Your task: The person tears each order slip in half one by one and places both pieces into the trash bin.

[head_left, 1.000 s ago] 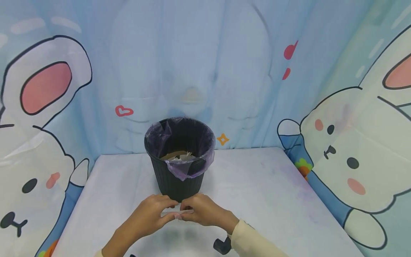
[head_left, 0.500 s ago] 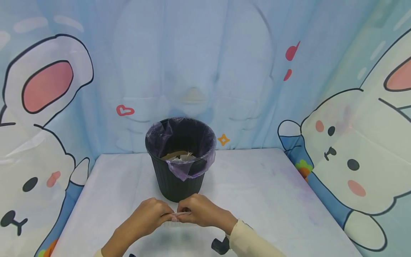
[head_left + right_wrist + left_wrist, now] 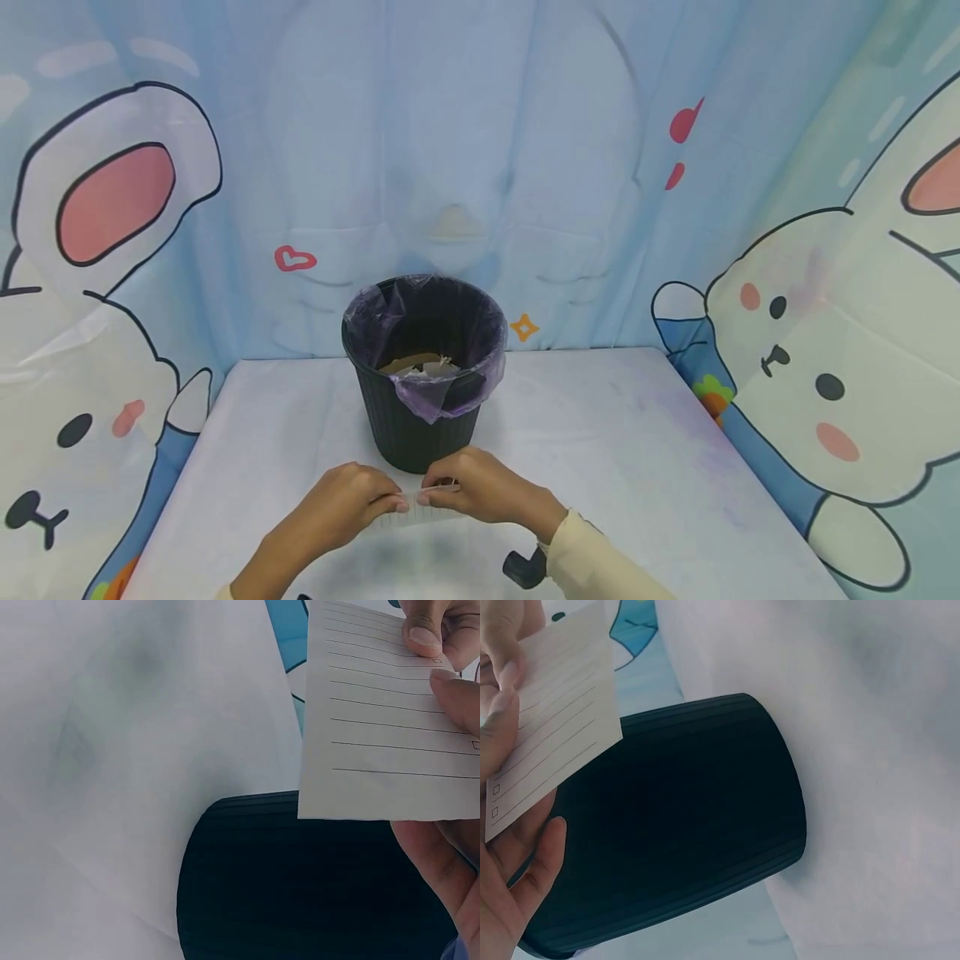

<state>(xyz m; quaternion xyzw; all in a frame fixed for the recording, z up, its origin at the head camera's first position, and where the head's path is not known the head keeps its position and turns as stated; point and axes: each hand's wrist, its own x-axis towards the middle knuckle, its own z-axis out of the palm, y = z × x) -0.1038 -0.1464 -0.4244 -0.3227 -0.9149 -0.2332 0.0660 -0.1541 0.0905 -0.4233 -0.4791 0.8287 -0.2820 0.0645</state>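
A white lined sheet of paper (image 3: 375, 757) with small printed checkboxes hangs between my two hands, in front of the bin. My left hand (image 3: 352, 504) pinches its upper edge, thumb on the lined face and fingers behind. Close beside it, my right hand (image 3: 483, 492) pinches the same edge, the thumb tips nearly meeting. In the left wrist view, the lined face of the paper (image 3: 562, 712) shows with its checkboxes near the left thumb. The paper looks whole where it is visible; the part under the thumbs is hidden.
Just beyond the hands stands a black ribbed bin (image 3: 420, 433) with a purple bag liner (image 3: 431, 396) folded over its rim. Scraps (image 3: 423, 365) lie inside. A white cloth covers the table (image 3: 600, 433). Behind hangs a cartoon rabbit curtain (image 3: 585, 167).
My hands drew close together, then the right hand shifted slightly right. More of the paper's lined face now shows below the thumbs. The bin has stayed in place.
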